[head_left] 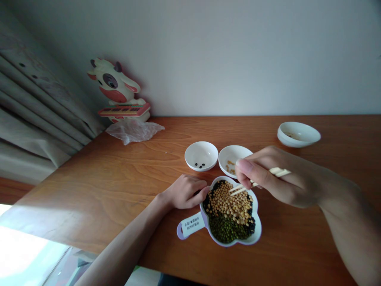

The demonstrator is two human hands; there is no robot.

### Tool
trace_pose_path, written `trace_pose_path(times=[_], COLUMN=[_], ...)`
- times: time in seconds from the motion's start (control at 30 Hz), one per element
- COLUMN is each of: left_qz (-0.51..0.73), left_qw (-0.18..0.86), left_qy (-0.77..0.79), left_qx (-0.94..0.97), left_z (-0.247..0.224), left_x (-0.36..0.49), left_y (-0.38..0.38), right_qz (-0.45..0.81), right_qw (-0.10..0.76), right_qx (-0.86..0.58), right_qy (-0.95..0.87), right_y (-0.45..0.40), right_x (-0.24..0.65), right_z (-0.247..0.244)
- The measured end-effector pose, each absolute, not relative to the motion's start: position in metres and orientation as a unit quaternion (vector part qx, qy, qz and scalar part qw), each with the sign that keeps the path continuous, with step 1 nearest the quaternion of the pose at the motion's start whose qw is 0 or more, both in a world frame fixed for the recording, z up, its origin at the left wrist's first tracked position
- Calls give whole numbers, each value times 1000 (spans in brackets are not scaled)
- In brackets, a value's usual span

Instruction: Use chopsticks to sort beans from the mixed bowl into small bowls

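Head view: our left hand (pixel 186 192) curls its fingers (pixel 200 183) on the rim of a lobed white dish (pixel 256 228) of beans; our right hand (pixel 276 178) clamps its fingers (pixel 244 169) on chopsticks (pixel 241 187) above soybeans (pixel 229 204), partly hiding a white bowl (pixel 230 153) beside a second bowl (pixel 201 151).

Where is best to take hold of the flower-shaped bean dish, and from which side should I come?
Take its flat handle from the left, beside the left hand: it sticks out clear of the beans, while the right hand holds chopsticks over the dish's top.
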State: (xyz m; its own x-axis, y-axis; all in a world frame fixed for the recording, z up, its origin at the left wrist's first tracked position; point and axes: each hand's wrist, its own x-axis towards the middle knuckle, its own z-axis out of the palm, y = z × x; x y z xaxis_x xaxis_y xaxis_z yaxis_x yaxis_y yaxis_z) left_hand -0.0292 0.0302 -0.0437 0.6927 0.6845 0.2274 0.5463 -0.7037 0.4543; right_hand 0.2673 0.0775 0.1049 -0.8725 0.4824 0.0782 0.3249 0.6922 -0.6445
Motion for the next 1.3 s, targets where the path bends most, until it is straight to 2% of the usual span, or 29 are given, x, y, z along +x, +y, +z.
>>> trace_pose_path(times=[1.3], left_qz=[192], left_qw=[179], left_qy=[350], left_qx=[899], left_z=[-40], left_x=[-28], left_y=[29], right_qz=[327], right_qw=[121], right_qx=[-210], right_qy=[-913], right_y=[78], right_x=[266], right_z=[104])
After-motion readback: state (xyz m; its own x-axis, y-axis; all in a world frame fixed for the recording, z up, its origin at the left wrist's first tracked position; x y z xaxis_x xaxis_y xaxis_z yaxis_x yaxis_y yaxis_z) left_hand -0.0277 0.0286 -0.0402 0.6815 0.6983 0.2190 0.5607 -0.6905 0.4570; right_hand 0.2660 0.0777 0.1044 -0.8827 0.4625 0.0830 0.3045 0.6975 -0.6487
